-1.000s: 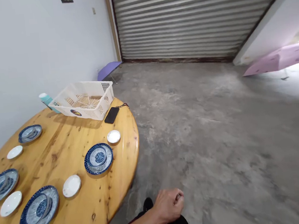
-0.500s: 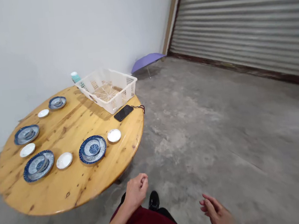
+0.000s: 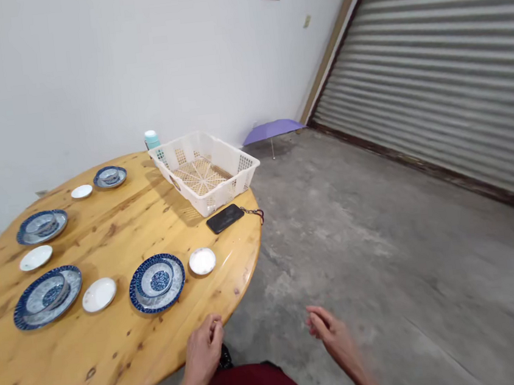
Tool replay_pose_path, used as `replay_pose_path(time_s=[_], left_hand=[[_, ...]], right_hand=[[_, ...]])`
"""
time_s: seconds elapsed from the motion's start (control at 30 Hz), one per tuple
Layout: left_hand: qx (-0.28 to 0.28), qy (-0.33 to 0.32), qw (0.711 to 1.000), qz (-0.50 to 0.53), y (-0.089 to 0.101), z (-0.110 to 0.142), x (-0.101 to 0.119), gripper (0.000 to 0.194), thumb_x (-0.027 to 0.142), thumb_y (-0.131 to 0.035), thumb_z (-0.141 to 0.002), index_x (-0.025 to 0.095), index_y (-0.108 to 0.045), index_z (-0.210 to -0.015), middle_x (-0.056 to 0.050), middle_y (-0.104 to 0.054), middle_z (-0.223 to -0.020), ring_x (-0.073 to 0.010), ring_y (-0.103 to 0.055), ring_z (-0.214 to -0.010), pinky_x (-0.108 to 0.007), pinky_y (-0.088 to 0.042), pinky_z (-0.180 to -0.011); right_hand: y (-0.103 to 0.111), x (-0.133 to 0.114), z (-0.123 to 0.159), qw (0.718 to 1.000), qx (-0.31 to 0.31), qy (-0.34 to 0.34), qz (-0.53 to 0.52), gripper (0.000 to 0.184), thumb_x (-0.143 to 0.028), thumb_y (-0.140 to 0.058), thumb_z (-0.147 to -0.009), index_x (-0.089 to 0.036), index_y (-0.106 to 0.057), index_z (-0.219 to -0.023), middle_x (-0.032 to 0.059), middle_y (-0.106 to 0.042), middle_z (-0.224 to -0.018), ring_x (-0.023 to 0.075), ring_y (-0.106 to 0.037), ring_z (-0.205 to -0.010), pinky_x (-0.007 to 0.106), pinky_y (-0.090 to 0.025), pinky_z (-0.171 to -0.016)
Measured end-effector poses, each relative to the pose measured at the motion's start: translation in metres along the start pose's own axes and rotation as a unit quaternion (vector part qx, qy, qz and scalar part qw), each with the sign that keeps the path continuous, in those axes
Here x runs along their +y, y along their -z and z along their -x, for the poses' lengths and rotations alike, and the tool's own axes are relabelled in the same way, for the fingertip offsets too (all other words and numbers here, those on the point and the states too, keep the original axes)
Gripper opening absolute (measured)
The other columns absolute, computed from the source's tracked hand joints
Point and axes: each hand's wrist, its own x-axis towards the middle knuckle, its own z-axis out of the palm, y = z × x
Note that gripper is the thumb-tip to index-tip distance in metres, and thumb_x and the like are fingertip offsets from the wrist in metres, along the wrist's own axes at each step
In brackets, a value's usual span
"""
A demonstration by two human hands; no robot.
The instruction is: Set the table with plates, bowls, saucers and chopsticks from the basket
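My left hand (image 3: 204,349) hangs at the near edge of the round wooden table (image 3: 118,354), its fingers curled loosely with nothing visible in them. My right hand (image 3: 334,336) is out over the concrete floor, fingers loosely apart and empty. Nearest the left hand is a blue patterned plate with a bowl on it (image 3: 157,282), and a small white saucer (image 3: 202,260) lies beside it.
Several more blue plate-and-bowl sets (image 3: 47,296) and white saucers (image 3: 99,294) lie across the table. A white plastic basket (image 3: 205,171), a black phone (image 3: 225,218) and a teal bottle (image 3: 151,139) are at the far side. A purple umbrella (image 3: 271,131) lies near the roller shutter (image 3: 445,56).
The view has swung left and closer to the table. My right hand has come into view, and my left hand now sits at the table's edge.
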Motion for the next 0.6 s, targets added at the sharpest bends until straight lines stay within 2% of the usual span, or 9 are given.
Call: replay_pose_path(time_s=[0.17,0.33,0.47,0.6], left_hand=[[0.028,0.053,0.998,0.013,0.023,-0.014,-0.021,0.037,0.045,-0.037,-0.094,0.024,-0.067,-0.103,-0.004,-0.078,-0.085,-0.0207,-0.076,-0.085,-0.025,-0.052,-0.068],[0.065,0.105,0.989,0.084,0.022,-0.012,-0.066,0.044,0.056,-0.042,-0.089,0.024,-0.07,-0.101,-0.006,-0.08,-0.087,-0.0242,-0.077,-0.086,-0.028,-0.057,-0.066],[0.126,0.164,0.97,0.129,0.013,-0.008,-0.093,0.047,0.061,-0.05,-0.082,0.024,-0.071,-0.103,-0.006,-0.08,-0.088,-0.025,-0.078,-0.082,-0.029,-0.06,-0.069],[0.182,0.215,0.952,0.122,0.006,-0.005,-0.091,0.043,0.058,-0.051,-0.081,0.025,-0.07,-0.101,-0.004,-0.08,-0.086,-0.0261,-0.077,-0.078,-0.032,-0.06,-0.07]], right_hand=[[0.019,-0.081,-0.06,0.991,0.024,0.093,0.088,0.052,-0.061,-0.051,-0.078,-0.018,-0.073,-0.096,0.0071,-0.075,-0.074,0.0235,-0.069,-0.065,0.034,-0.053,-0.068],[0.025,-0.178,-0.127,0.962,0.031,0.206,0.175,0.044,-0.047,-0.045,-0.087,-0.018,-0.073,-0.105,0.0081,-0.077,-0.084,0.0231,-0.07,-0.073,0.034,-0.053,-0.073],[0.002,-0.258,-0.189,0.922,0.031,0.294,0.251,0.039,-0.032,-0.044,-0.092,-0.014,-0.072,-0.112,0.0102,-0.077,-0.096,0.0237,-0.071,-0.087,0.033,-0.052,-0.083],[-0.042,-0.323,-0.266,0.882,0.009,0.345,0.321,0.04,-0.025,-0.046,-0.094,-0.011,-0.07,-0.123,0.0135,-0.075,-0.119,0.0248,-0.069,-0.103,0.032,-0.05,-0.093]])
